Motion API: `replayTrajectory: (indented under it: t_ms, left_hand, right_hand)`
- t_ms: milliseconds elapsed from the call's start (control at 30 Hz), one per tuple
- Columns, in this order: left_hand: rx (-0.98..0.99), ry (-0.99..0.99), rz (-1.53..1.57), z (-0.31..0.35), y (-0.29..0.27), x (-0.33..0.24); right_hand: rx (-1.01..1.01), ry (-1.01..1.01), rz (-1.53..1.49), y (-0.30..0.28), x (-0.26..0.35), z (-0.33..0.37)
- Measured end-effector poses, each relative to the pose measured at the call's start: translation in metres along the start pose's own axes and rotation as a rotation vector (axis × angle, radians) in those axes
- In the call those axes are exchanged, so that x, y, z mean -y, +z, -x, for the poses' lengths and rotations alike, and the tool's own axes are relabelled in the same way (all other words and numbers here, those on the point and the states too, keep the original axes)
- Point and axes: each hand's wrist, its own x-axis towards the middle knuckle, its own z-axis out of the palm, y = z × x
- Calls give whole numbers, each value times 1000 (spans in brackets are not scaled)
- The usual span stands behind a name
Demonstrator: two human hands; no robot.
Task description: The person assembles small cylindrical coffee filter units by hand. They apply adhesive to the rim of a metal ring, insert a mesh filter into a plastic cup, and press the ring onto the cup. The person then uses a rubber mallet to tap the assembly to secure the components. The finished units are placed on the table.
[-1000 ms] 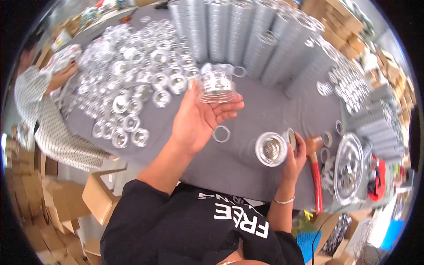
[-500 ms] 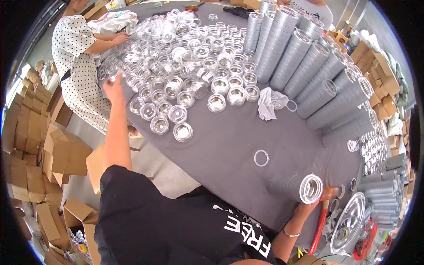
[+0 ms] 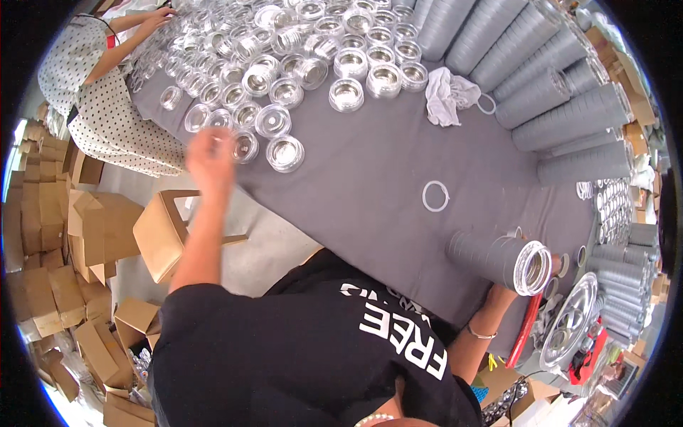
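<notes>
Head view: a white rag point(image 3: 449, 98) is seen crumpled on the table point(image 3: 356, 213). Left of the rag, clear jars point(image 3: 346, 95) are crowded together, some stacked. Right of the rag, tall grey stacks point(image 3: 573, 117) are lined up; a thin ring point(image 3: 486, 104) is laid just beside it. Nearer the person than the rag, a white ring point(image 3: 435, 196) is placed by itself. To the rag's near right, a shorter stack point(image 3: 487, 256) with a clear rim at its end is set; the right fingers are blocked by it. Past that, a red handle point(image 3: 525, 331) and a clear oval tray point(image 3: 590, 285) are seen.

The table is covered in grey cloth. Well left of the rag, a co-worker's dotted dress point(image 3: 110, 142) is seen, with a chair point(image 3: 160, 235) and cardboard boxes point(image 3: 107, 228) nearer the person.

The left hand point(image 3: 211, 160) is stretched out left of the rag, motion-blurred by the nearest jars; its grip cannot be told. The right hand point(image 3: 505, 293) is put against the shorter stack, forearm bent in; finger closure cannot be told.
</notes>
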Motion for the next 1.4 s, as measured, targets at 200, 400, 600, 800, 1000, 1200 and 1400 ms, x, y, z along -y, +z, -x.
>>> replayTrajectory:
  t_ms: [200,400,600,800,1000,1200,1400]
  left_hand:
    - [213,277,-326,57,16,-96]
    - [455,373,49,67,32,-119]
    - [616,291,253,75,45,-151]
    - [-22,294,-35,27,10,-96]
    - [-78,-62,204,33,3,-50]
    - [55,-200,865,-3,58,-91]
    - [504,12,945,-4,87,-148]
  right_hand:
    - [1,-1,-68,13,18,8]
    - [11,75,-120,28,59,5]
    - [37,5,-88,33,71,3]
    - [23,24,-80,31,64,7]
    - [83,16,-6,25,48,8]
    - [45,-96,131,20,23,11]
    - [29,36,-44,28,39,9]
